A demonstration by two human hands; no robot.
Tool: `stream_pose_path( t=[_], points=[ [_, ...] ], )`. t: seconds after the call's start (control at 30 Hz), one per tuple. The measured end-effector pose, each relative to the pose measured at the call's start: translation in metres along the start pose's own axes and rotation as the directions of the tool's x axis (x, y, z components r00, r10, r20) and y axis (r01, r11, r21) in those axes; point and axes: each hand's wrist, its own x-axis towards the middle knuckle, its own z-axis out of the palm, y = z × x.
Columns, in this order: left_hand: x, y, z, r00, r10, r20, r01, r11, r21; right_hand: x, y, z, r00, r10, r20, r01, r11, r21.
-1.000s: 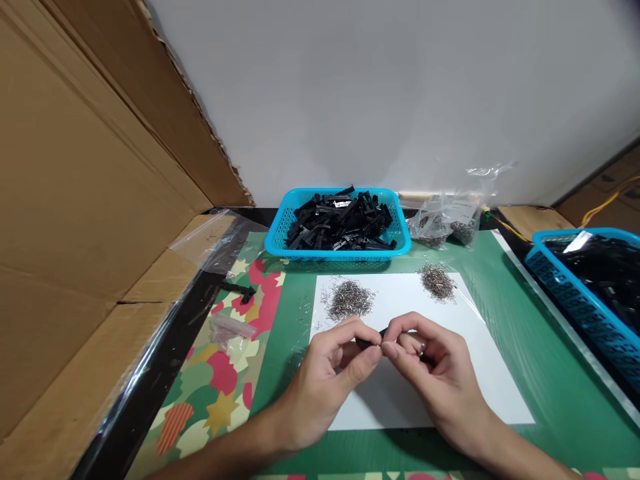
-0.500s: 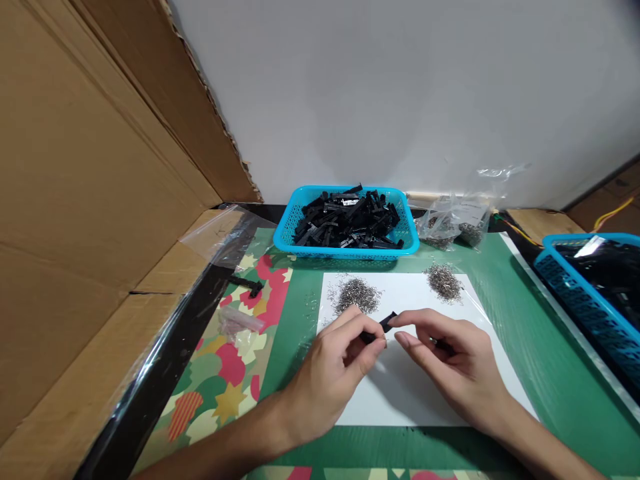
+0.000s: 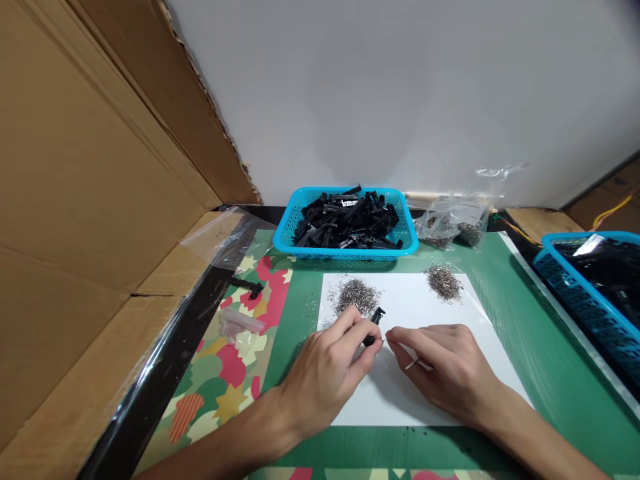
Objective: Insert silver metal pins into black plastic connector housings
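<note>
Over a white sheet (image 3: 400,400), my left hand (image 3: 335,367) pinches a small black plastic part (image 3: 377,319), whose upper end sticks out above the fingers. Close on its right, my right hand (image 3: 445,367) has its thumb and forefinger pressed together on a tiny thin metal piece (image 3: 386,341) beside the black part. A slim light-coloured rod (image 3: 411,364) shows under the right fingers. One pile of small metal pieces (image 3: 357,295) lies just beyond my left hand, and a second pile (image 3: 444,283) is farther back on the right of the sheet.
Behind the sheet stands a blue basket (image 3: 345,253) of black parts. Clear bags (image 3: 470,223) of metal pieces lie at the back right. Another blue basket (image 3: 575,280) is at the right edge. A loose black part (image 3: 247,287) and small plastic bag (image 3: 243,321) lie left; cardboard (image 3: 75,200) rises beside them.
The black part has turned more upright in my left hand. My right thumb and forefinger have closed together on a thin metal piece, and the right hand has shifted slightly down.
</note>
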Motion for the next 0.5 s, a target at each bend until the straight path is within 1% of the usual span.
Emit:
stream_pose_path(
  t=[0.03,0.1,0.13,0.2,0.27,0.3,0.37,0.5],
  points=[
    [0.0,0.0,-0.001,1.0,-0.004,0.007,0.004,1.0,-0.009,0.001,-0.001,-0.002,0.999,0.042,-0.006,-0.042,0.999,0.035],
    [-0.001,0.0,-0.002,1.0,-0.009,0.027,0.01,0.999,-0.042,0.006,-0.003,-0.006,0.98,0.196,-0.03,-0.19,0.971,0.142],
    [-0.001,-0.001,-0.002,0.999,-0.012,0.038,0.014,0.998,-0.059,0.009,-0.003,-0.008,0.955,0.294,-0.036,-0.281,0.938,0.203],
    [-0.001,-0.002,-0.001,0.999,-0.016,0.052,0.021,0.996,-0.086,0.014,-0.001,-0.012,0.882,0.471,-0.021,-0.442,0.841,0.314],
    [-0.001,-0.004,0.001,0.998,-0.02,0.063,0.027,0.994,-0.109,0.018,0.004,-0.014,0.815,0.579,0.031,-0.544,0.745,0.385],
    [-0.001,-0.005,0.002,0.997,-0.016,0.072,0.025,0.992,-0.126,0.02,0.008,-0.015,0.792,0.608,0.064,-0.577,0.709,0.404],
    [0.0,-0.007,0.003,0.995,-0.001,0.104,0.018,0.986,-0.167,0.02,0.014,-0.014,0.764,0.634,0.117,-0.617,0.667,0.417],
    [0.001,-0.009,0.006,0.987,0.008,0.159,0.026,0.977,-0.214,0.018,0.022,-0.014,0.736,0.649,0.192,-0.666,0.644,0.375]
  ],
)
